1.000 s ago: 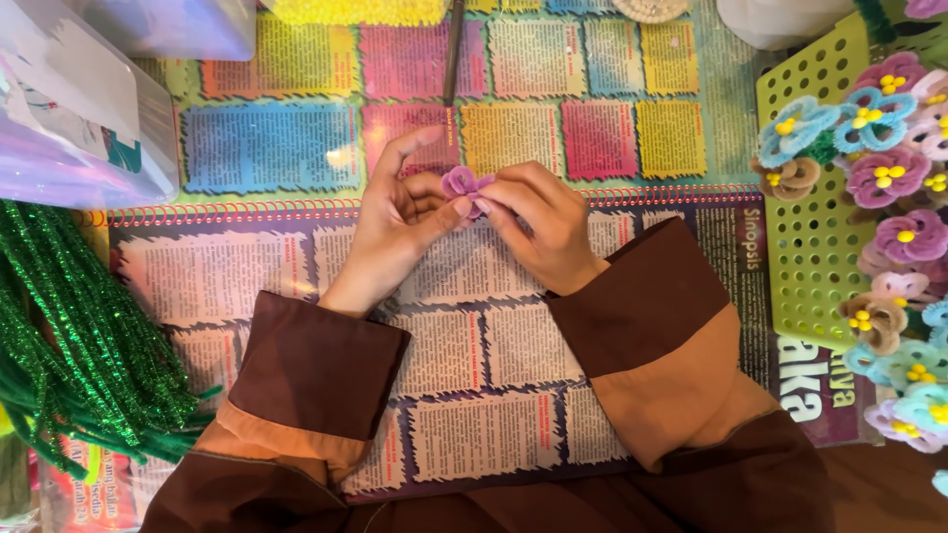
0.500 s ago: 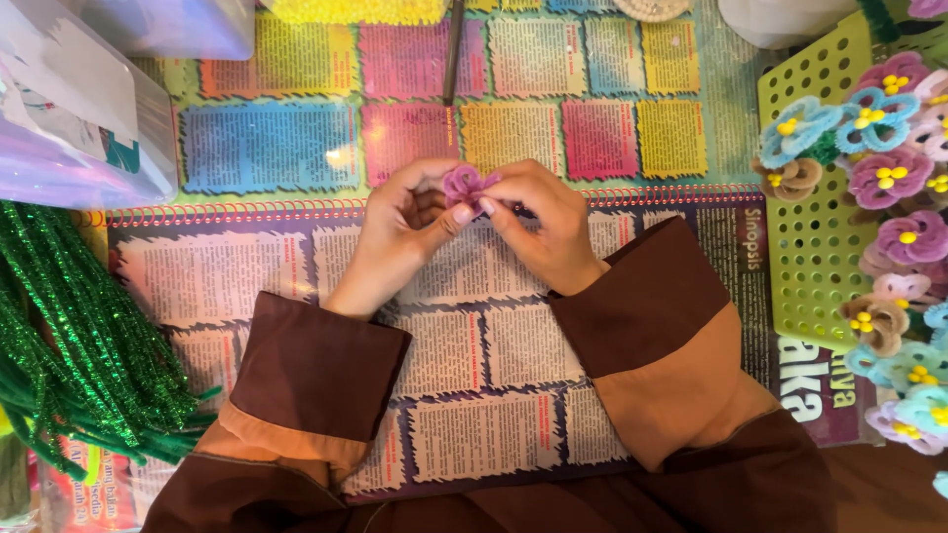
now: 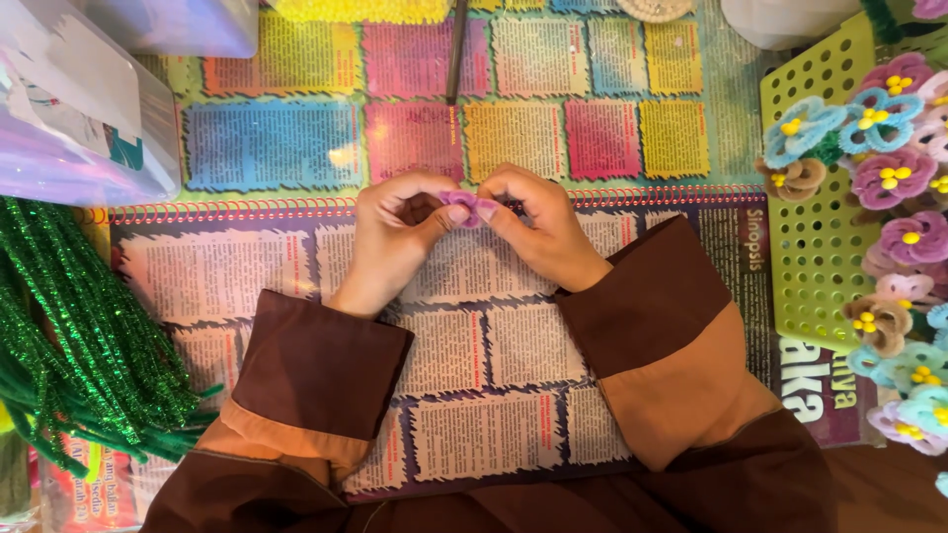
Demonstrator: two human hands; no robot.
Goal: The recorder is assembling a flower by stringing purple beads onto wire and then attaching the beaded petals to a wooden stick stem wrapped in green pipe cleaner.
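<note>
Both hands pinch one pink piece [image 3: 460,205] above the printed sheet: left hand [image 3: 395,232] and right hand [image 3: 538,222] closed on it. Petal shaping seems underway; next calls for fine fingertip bending.

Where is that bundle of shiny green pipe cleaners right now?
In the head view, the green pipe cleaners lie at the left edge of the table, beside the person's left sleeve and just below a clear plastic bag.
</note>
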